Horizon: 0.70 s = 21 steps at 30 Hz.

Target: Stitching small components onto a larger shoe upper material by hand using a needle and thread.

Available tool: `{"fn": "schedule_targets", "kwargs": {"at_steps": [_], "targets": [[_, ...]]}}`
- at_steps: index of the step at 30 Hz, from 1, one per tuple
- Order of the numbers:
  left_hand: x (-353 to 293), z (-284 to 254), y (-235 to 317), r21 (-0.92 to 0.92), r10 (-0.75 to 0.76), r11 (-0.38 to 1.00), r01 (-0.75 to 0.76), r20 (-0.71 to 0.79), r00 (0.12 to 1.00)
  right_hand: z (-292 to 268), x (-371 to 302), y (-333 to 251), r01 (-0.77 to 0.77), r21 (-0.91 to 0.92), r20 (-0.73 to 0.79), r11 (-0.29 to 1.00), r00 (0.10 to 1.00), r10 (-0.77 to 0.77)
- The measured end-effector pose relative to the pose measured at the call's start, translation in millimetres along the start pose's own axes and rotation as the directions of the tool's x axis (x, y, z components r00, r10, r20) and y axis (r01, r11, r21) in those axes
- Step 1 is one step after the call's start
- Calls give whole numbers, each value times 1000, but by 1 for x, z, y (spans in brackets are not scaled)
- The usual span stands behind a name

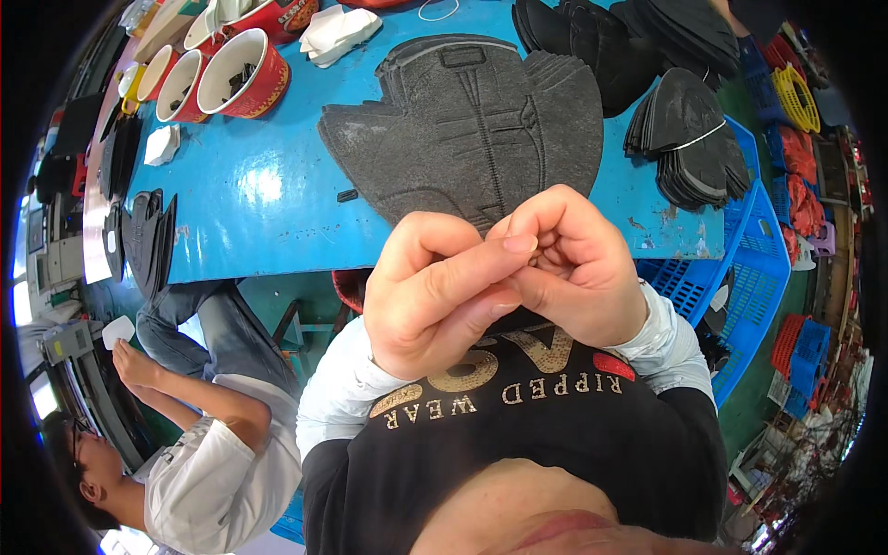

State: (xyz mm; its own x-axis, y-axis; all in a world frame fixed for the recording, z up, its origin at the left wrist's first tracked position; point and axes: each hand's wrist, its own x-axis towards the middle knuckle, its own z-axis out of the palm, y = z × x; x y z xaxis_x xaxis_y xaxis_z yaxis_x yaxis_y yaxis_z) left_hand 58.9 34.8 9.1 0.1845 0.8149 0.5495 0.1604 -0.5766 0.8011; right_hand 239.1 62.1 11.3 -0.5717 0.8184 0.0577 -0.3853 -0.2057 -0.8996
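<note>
My left hand [427, 294] and my right hand [583, 270] meet in front of my chest, at the near edge of the table. Both have thumb and fingers pinched together, the fingertips touching. Whatever they hold, if anything, is hidden between the fingers. Just beyond them lies a stack of dark grey flat cut pieces [416, 153], with stitch-like lines and a small rectangle moulded on the top one. A small black piece [347, 195] rests on the table left of the stack.
On the blue table [222, 222], red-and-white paper tubs [264, 85] stand at the far left, one holding small black pieces. Black bundles [680, 116] lie at the right. A blue crate [754, 268] is beside the table. A co-worker [217, 453] sits at the left, holding a white piece.
</note>
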Motion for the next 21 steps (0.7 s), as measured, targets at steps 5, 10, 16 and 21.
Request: {"fn": "schedule_targets", "kwargs": {"at_steps": [5, 10, 16, 21], "targets": [[2, 2, -2, 96, 120, 988, -120, 3, 993, -6, 2, -3, -67, 73, 83, 995, 995, 61], [9, -3, -8, 136, 259, 955, -262, 40, 965, -7, 4, -9, -221, 138, 138, 966, 970, 202], [15, -3, -8, 195, 281, 939, -282, 36, 959, -11, 1, 2, 1, 51, 138, 999, 990, -8], [19, -11, -7, -1, 67, 998, -68, 102, 993, -11, 4, -3, 383, -513, 195, 769, 924, -330]]}}
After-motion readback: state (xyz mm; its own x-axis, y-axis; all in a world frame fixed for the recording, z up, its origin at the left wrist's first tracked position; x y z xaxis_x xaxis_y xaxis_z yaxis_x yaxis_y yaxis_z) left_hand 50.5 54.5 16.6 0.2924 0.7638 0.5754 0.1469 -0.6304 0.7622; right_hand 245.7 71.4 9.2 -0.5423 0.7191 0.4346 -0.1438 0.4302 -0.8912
